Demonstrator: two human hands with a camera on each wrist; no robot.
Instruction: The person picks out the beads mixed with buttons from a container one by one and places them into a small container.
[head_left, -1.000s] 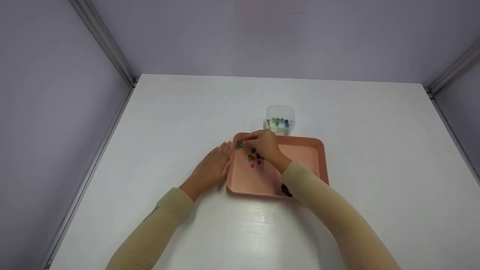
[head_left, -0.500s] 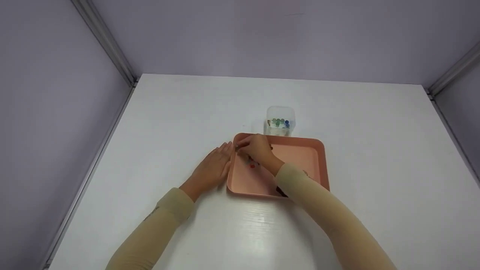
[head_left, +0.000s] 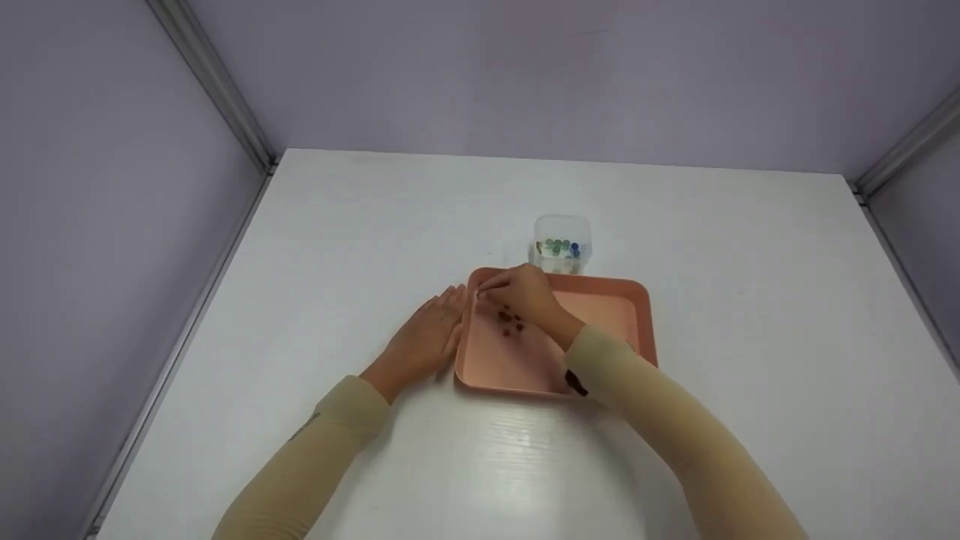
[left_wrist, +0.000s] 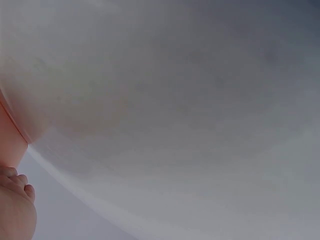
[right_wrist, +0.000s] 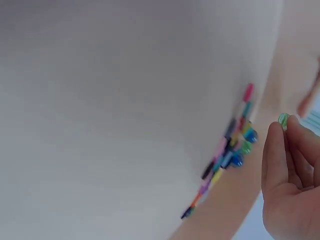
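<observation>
Marbles, small glass ones (head_left: 511,322), sit in a loose cluster in the far-left part of the pink tray (head_left: 634,296), which lies near the middle of the white counter (head_left: 337,225). Going big to small: counter, then tray, then the clear tub (head_left: 562,241) just beyond the tray's far edge with green and blue marbles already in it, then the cluster, then one green marble (right_wrist: 283,119).

We see the left hand (head_left: 424,337) flat on the counter, fingers straight and together, touching the tray's left edge. The right hand (head_left: 525,294) is over the tray's far-left corner, fingers (right_wrist: 277,150) curled and pinching the green marble at the tips; the right wrist view shows this plainly.

Handling, our judgement: marbles are hard, smooth, light and round, so they roll and slip. Best taken one at a time with a fingertip pinch across the middle, with the tray wall stopping runaways. Glass may chip if dropped.

Versus a second ago: the right hand has dipped lower toward the corner and come back with a marble pinched; the cluster looks a bit smaller and more bunched. Left hand, tray and tub unchanged.
</observation>
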